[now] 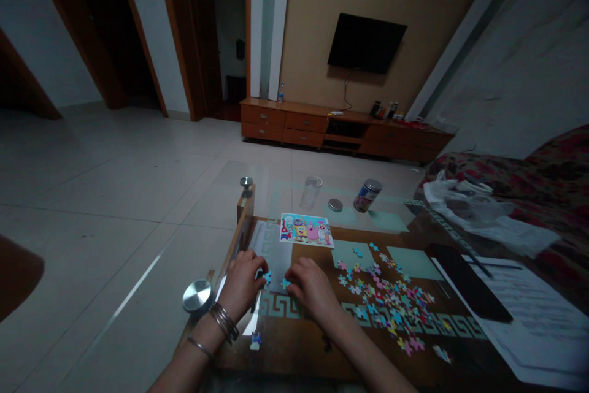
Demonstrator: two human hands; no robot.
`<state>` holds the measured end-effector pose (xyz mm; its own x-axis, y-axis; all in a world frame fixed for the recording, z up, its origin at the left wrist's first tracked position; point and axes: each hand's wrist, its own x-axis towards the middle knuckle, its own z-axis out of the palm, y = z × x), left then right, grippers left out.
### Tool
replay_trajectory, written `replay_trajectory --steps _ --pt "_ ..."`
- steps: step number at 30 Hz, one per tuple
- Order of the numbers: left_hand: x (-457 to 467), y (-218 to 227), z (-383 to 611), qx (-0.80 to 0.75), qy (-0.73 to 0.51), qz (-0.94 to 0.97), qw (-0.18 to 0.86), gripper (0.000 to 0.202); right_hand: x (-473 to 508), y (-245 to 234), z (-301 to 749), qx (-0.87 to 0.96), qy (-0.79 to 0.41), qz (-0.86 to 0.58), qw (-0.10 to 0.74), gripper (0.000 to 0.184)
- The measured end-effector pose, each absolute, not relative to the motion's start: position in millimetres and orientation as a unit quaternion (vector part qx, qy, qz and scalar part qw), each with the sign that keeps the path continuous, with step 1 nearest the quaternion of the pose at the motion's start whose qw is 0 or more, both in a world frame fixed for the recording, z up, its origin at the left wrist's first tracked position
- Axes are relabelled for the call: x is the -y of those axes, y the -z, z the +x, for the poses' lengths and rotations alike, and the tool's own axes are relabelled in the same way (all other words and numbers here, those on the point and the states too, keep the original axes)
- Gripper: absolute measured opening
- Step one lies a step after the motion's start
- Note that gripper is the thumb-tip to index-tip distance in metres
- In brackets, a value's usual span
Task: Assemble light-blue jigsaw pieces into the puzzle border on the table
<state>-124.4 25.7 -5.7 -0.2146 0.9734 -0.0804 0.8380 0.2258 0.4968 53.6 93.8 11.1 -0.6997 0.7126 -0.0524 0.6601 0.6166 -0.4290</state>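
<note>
Your left hand (pixel 242 284) is curled, fingertips at a blue jigsaw piece (pixel 267 277). Your right hand (pixel 311 286) is curled too, beside another blue piece (pixel 286 283). Can't tell if either is gripped. Loose pieces (pixel 385 302) lie scattered right of your hands on the glass-topped table (pixel 271 197). SpongeBob picture card (pixel 306 229) sits just far of your hands; tin (pixel 367 195) and clear cup (pixel 311 192) beyond.
</note>
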Motion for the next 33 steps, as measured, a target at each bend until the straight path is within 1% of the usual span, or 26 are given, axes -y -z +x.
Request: replay_trajectory --steps 9,19,25,33 --pt "-27.0 6.9 -124.6 -0.759 -0.175 0.595 0.196 0.019 -94.2 -10.7 53.2 0.899 -0.204 -0.384 0.059 0.016" --pt "-27.5 7.9 -125.7 -0.761 -0.175 0.592 0.201 0.019 -99.9 -7.4 55.2 0.892 -0.219 -0.389 0.072 0.026" --pt "-26.8 9.9 -126.3 -0.757 -0.180 0.596 0.198 0.019 -94.1 -10.3 53.6 0.895 -0.216 -0.384 0.067 0.017" --pt "-27.0 12.7 -126.9 -0.755 -0.184 0.600 0.191 0.018 -86.0 -16.0 52.3 0.900 -0.194 -0.389 0.040 0.013"
